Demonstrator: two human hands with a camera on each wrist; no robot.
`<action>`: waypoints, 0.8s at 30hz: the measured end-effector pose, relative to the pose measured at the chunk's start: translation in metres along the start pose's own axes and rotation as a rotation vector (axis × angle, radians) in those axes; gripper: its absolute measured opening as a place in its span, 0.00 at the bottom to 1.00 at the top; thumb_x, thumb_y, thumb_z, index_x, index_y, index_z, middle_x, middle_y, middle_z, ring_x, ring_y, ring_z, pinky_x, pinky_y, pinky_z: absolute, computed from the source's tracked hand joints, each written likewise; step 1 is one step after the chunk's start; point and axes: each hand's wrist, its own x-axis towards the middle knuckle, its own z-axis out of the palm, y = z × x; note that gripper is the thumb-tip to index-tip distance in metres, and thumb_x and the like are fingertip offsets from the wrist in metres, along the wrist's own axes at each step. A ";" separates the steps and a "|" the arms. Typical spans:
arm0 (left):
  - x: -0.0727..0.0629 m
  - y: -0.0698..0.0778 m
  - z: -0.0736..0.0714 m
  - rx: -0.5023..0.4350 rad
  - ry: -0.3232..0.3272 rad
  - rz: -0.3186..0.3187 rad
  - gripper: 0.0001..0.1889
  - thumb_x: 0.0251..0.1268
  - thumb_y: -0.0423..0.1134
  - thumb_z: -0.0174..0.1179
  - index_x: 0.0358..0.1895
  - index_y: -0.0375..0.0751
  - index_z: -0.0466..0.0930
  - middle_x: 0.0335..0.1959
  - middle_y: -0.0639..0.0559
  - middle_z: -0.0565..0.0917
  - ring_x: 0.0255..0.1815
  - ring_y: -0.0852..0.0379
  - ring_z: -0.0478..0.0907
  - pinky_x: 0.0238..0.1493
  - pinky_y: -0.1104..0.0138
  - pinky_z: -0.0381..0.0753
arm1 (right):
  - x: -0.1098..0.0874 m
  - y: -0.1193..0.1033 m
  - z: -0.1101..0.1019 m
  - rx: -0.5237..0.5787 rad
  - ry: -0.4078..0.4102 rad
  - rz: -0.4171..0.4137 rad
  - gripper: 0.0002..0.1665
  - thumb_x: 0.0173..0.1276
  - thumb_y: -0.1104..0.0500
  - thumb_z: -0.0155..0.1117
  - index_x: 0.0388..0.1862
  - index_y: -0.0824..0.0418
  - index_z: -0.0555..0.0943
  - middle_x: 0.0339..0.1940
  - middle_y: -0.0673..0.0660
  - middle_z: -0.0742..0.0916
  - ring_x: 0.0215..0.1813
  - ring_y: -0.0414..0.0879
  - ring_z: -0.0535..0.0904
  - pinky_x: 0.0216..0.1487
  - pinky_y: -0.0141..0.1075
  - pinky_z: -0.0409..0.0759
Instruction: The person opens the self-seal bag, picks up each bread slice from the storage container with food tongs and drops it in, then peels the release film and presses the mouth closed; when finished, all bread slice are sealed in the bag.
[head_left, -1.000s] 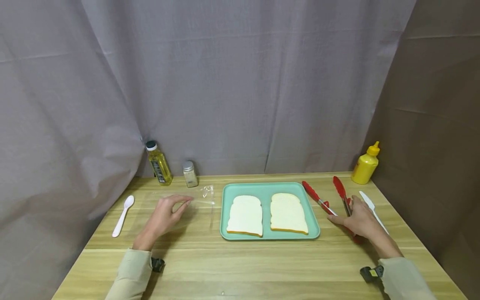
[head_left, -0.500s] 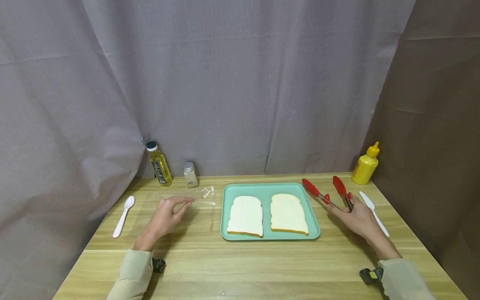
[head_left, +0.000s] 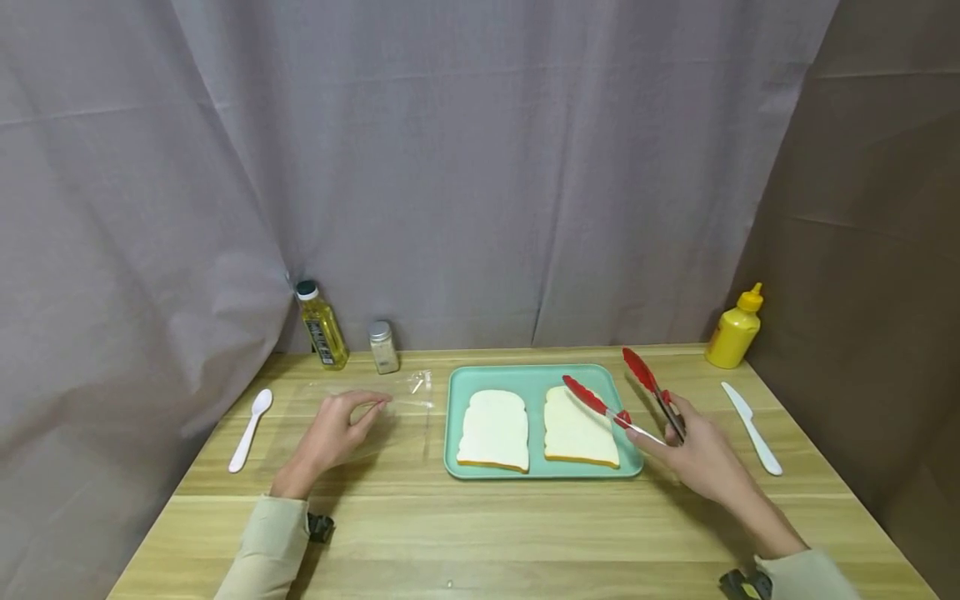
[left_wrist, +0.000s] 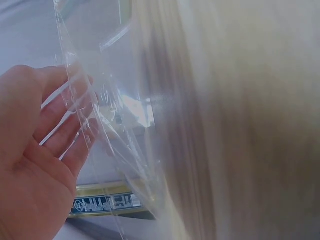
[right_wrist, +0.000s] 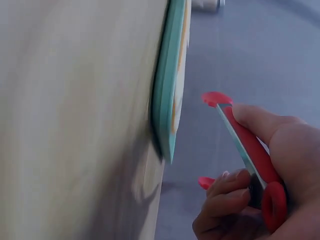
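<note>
The right hand (head_left: 701, 454) grasps a pair of red-tipped tongs (head_left: 584, 394) near the middle, its thumb along one arm; the arms stand spread, with nothing between the tips. The left hand (head_left: 337, 425) pinches the edge of a clear plastic bag (head_left: 401, 429) between thumb and fingertips; the bag lies on the left half of the desk (head_left: 525, 533), its far edge slightly raised.

Between the hands, toward the back edge of the desk, lies a green tray (head_left: 535, 417) with two slices of bread: the left slice (head_left: 492, 432) by the tray's left edge, the right slice (head_left: 579, 440) by its right edge. One tong arm hangs above the right slice; the other is over the desk beyond the tray's right edge.

The step in hand seems to be bringing the tongs to the bread, with the bag held ready. The next move probably calls for lowering the tips to either side of one slice and squeezing gently, as the bread looks soft.

Farther out, a white knife (head_left: 752, 429) lies along the desk's right edge, a yellow squeeze bottle (head_left: 733, 333) stands in the back right corner, and a white spoon (head_left: 250, 433) lies near the left edge.
</note>
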 end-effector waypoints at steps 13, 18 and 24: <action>0.000 0.001 -0.005 0.005 -0.022 -0.018 0.11 0.74 0.31 0.69 0.55 0.40 0.91 0.55 0.43 0.93 0.59 0.43 0.90 0.66 0.49 0.87 | -0.056 -0.037 0.017 -0.099 -0.051 -0.097 0.52 0.61 0.28 0.79 0.70 0.60 0.76 0.28 0.45 0.76 0.29 0.34 0.67 0.28 0.29 0.64; 0.000 0.002 -0.004 0.007 -0.027 -0.020 0.11 0.75 0.31 0.69 0.56 0.41 0.91 0.56 0.44 0.93 0.60 0.43 0.90 0.67 0.48 0.87 | -0.061 -0.042 0.016 -0.176 -0.039 -0.072 0.54 0.60 0.25 0.79 0.72 0.58 0.76 0.28 0.45 0.75 0.31 0.37 0.69 0.27 0.31 0.64; 0.001 0.004 0.000 -0.005 -0.036 -0.022 0.10 0.75 0.32 0.69 0.55 0.39 0.91 0.56 0.43 0.93 0.60 0.41 0.90 0.67 0.47 0.87 | -0.066 -0.041 0.015 -0.244 -0.050 -0.026 0.61 0.60 0.20 0.73 0.78 0.59 0.72 0.35 0.49 0.83 0.39 0.47 0.79 0.30 0.42 0.75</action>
